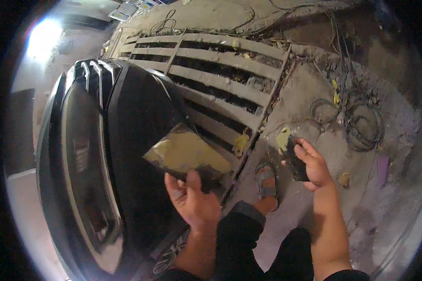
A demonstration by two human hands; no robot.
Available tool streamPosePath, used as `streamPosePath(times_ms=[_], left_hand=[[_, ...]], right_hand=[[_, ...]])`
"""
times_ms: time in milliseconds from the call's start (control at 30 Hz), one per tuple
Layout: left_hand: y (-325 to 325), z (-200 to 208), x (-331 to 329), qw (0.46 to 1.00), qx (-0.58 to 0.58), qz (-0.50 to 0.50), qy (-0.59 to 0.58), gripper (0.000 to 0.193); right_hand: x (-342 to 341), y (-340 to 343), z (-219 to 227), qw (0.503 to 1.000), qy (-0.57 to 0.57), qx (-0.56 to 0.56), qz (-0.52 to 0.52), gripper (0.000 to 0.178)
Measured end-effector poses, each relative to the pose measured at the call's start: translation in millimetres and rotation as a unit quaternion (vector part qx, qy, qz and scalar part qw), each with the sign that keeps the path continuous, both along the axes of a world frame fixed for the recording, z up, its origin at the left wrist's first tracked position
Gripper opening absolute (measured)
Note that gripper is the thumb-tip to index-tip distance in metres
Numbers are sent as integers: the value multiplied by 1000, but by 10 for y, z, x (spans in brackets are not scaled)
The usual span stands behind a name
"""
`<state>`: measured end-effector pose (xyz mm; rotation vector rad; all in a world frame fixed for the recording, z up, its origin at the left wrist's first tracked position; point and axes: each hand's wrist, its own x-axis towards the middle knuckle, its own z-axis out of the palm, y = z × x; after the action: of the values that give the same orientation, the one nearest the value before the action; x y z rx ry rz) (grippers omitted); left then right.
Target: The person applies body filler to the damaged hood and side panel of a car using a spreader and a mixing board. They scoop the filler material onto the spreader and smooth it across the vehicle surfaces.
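My left hand (193,202) grips the near edge of a flat dark board (212,175), thumb on top. Yellowish-green putty (187,147) is smeared over most of the board's upper face. A dark, flat putty spreader (295,165) is pinched in my right hand (312,164), out to the right and apart from the board. More of the yellowish paste coats the spreader's far end. Left of the board stands a black car body (136,136) with pale trim strips and a long glassy panel.
A slatted metal grate (220,82) with gaps lies over a floor channel ahead. Coiled black cables (363,122) rest on the concrete floor at right, with loose cable beyond. My sandalled foot (267,185) stands beside the grate's edge. A bright light (45,40) glares at upper left.
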<state>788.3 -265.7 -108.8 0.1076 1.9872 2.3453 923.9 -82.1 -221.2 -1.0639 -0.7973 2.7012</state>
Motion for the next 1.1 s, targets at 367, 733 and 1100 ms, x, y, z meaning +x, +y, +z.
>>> streamPosePath(times_ms=[367,733,1100], left_hand=[[-534,-434,-627,912,-340,104,207,45],[-1304,-247,-785,743,-560,165,328,59],[-1456,-525,-830,603,-707,174,327,66]], right_hand=[[-1243,-59,-514,990,-2,-25,137,47],[-1781,-512,-1556,965,60,-18,256,43],[-2571,-646,-2238,924,119,-38,362,47]])
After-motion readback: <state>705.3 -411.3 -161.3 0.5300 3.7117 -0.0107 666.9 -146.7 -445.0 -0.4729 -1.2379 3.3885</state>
